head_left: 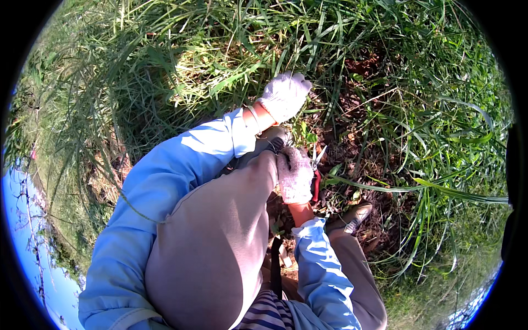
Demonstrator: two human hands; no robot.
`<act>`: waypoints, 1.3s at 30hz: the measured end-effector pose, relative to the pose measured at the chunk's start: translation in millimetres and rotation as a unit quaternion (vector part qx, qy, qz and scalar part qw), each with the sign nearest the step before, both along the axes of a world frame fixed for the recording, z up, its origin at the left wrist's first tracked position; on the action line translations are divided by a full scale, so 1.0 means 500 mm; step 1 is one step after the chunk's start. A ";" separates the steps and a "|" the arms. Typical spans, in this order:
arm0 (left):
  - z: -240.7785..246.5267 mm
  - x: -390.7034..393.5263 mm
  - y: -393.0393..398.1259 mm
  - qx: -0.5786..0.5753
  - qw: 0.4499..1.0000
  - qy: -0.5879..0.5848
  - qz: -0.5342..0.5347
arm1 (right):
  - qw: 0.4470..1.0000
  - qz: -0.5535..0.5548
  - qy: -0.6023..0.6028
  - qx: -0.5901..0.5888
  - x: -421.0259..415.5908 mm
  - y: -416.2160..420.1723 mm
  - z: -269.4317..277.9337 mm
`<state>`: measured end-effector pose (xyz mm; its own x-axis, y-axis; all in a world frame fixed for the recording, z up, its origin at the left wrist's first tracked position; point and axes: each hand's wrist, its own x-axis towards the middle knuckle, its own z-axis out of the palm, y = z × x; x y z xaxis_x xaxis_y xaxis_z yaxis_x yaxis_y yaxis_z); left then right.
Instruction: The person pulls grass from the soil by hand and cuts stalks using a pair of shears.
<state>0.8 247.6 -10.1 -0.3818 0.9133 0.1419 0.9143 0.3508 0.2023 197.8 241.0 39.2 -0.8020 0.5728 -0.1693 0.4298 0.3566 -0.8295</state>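
Note:
My left hand [286,95], in a white knit glove, reaches out over the grass with its back up and its fingers curled down. Whether it grasps any stems is hidden under the glove. Closer to my body, my right hand [294,175], also gloved, is curled beside my bent knee. It holds pruning shears [317,181], their red handle along the outer side of the hand. The blades are parted and point away from me. Small green leaves [306,134] grow from the soil between the hands.
Long grass [412,136] arches in from the right, and cut or flattened grass [194,78] lies ahead to the left. Brown soil with dry litter [354,144] shows in the middle. My knee [231,206] and shoe [358,213] flank my right forearm.

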 end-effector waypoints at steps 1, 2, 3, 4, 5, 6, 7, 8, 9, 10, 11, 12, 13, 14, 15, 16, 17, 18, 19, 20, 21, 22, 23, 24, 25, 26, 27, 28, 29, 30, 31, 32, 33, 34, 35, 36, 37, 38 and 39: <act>-0.002 -0.019 0.004 0.007 0.999 0.034 0.001 | 1.000 0.003 -0.001 -0.006 0.005 0.001 -0.001; -0.004 -0.039 0.006 -0.033 0.999 0.037 0.016 | 1.000 0.005 -0.003 -0.012 0.010 0.004 -0.001; -0.002 -0.063 0.003 -0.074 0.996 0.041 0.031 | 1.000 0.009 -0.004 -0.019 0.016 0.005 -0.002; -0.021 -0.096 -0.004 -0.047 0.997 0.047 0.037 | 0.997 0.060 0.004 0.053 0.028 0.004 -0.025; -0.038 -0.128 -0.010 -0.021 0.997 0.054 0.043 | 0.995 0.069 0.023 0.071 0.040 0.001 -0.042; -0.046 -0.146 -0.006 0.003 0.993 -0.043 0.108 | 0.993 0.078 0.037 0.087 0.045 0.001 -0.053; -0.058 -0.170 -0.008 -0.044 0.995 0.042 0.077 | 0.990 0.086 0.052 0.104 0.049 0.002 -0.055; -0.070 -0.186 -0.018 -0.050 0.994 0.018 0.092 | 0.997 0.054 0.025 0.046 0.051 0.000 -0.055; -0.088 -0.199 -0.029 -0.056 0.993 -0.008 0.107 | 1.000 0.021 -0.003 -0.014 0.052 -0.005 -0.055; -0.117 -0.235 -0.050 -0.075 0.991 0.042 0.105 | 0.997 -0.006 -0.024 -0.077 0.044 -0.015 -0.051; -0.138 -0.264 -0.072 -0.095 0.986 0.092 0.101 | 0.996 0.008 -0.027 -0.080 0.037 -0.023 -0.049; -0.136 -0.261 -0.065 -0.090 0.988 0.022 0.123 | 0.996 0.013 -0.040 -0.074 0.041 -0.018 -0.051; -0.136 -0.252 -0.060 -0.080 0.989 0.095 0.085 | 0.996 0.018 -0.052 -0.069 0.045 -0.014 -0.052; -0.134 -0.251 -0.048 -0.134 0.984 0.037 0.110 | 0.996 0.016 -0.058 -0.069 0.050 -0.009 -0.054; -0.116 -0.240 -0.024 -0.185 0.974 -0.023 0.132 | 0.996 0.015 -0.065 -0.053 0.058 -0.002 -0.057; -0.135 -0.271 -0.071 -0.095 0.991 0.044 0.088 | 0.997 0.027 -0.058 -0.049 0.048 -0.014 -0.057; -0.155 -0.304 -0.102 -0.130 0.982 0.058 0.128 | 0.997 0.039 -0.051 -0.046 0.039 -0.027 -0.057; -0.150 -0.306 -0.098 -0.107 0.980 -0.021 0.164 | 0.996 0.030 -0.063 -0.056 0.044 -0.025 -0.063; -0.146 -0.305 -0.094 -0.085 0.971 -0.099 0.200 | 0.995 0.021 -0.074 -0.066 0.048 -0.024 -0.070; -0.142 -0.301 -0.088 -0.132 0.962 -0.094 0.219 | 0.993 0.013 -0.085 -0.077 0.052 -0.023 -0.076; -0.132 -0.295 -0.079 -0.154 0.965 -0.070 0.202 | 0.993 0.013 -0.085 -0.077 0.053 -0.022 -0.079; -0.122 -0.289 -0.070 -0.175 0.966 -0.045 0.185 | 0.993 0.014 -0.086 -0.077 0.054 -0.020 -0.081; -0.110 -0.283 -0.064 -0.196 0.966 -0.021 0.167 | 0.993 0.015 -0.086 -0.077 0.055 -0.019 -0.083; -0.099 -0.286 -0.051 -0.177 0.960 -0.085 0.200 | 0.992 0.015 -0.100 -0.071 0.057 -0.017 -0.085; -0.067 -0.268 -0.058 -0.189 0.962 -0.087 0.176 | 0.991 0.016 -0.113 -0.063 0.060 -0.015 -0.086; -0.078 -0.270 -0.059 -0.157 0.972 -0.081 0.155 | 0.990 0.015 -0.128 -0.055 0.064 -0.011 -0.087; -0.080 -0.278 -0.069 -0.128 0.980 -0.072 0.138 | 0.991 0.012 -0.118 -0.065 0.061 -0.013 -0.087; -0.084 -0.283 -0.071 -0.140 0.978 -0.074 0.133 | 0.991 0.007 -0.109 -0.073 0.060 -0.015 -0.086; -0.090 -0.287 -0.071 -0.151 0.977 -0.077 0.127 | 0.992 0.003 -0.100 -0.081 0.060 -0.015 -0.085; -0.098 -0.292 -0.074 -0.163 0.976 -0.080 0.122 | 0.994 -0.011 -0.098 -0.046 0.059 -0.014 -0.082; -0.107 -0.294 -0.080 -0.156 0.975 -0.091 0.131 | 0.995 -0.025 -0.097 -0.011 0.059 -0.014 -0.078; -0.117 -0.295 -0.086 -0.148 0.974 -0.102 0.141 | 0.993 -0.046 -0.098 0.054 0.062 -0.013 -0.071; -0.124 -0.299 -0.094 -0.141 0.972 -0.112 0.150 | 0.984 -0.073 -0.138 0.081 0.066 -0.014 -0.063; -0.133 -0.309 -0.101 -0.142 0.969 -0.132 0.152 | 0.974 -0.091 -0.169 0.122 0.068 -0.011 -0.046; -0.140 -0.319 -0.111 -0.144 0.966 -0.151 0.155 | 0.960 -0.108 -0.199 0.162 0.071 -0.010 -0.033; -0.141 -0.313 -0.103 -0.117 0.970 -0.150 0.153 | 0.954 -0.108 -0.164 0.227 0.089 0.003 -0.037; -0.140 -0.310 -0.094 -0.108 0.970 -0.148 0.161 | 0.944 -0.127 -0.183 0.242 0.100 0.011 -0.036; -0.137 -0.308 -0.087 -0.098 0.970 -0.145 0.170 | 0.938 -0.145 -0.165 0.267 0.114 0.018 -0.040; -0.126 -0.292 -0.068 -0.072 0.970 -0.141 0.183 | 0.930 -0.163 -0.149 0.293 0.132 0.024 -0.049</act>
<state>-145.0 213.7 -72.9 -0.6899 0.7112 -0.1351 0.6379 0.6855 0.3509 263.6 253.3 14.7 -0.5361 0.8419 0.0609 0.7748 0.5194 -0.3605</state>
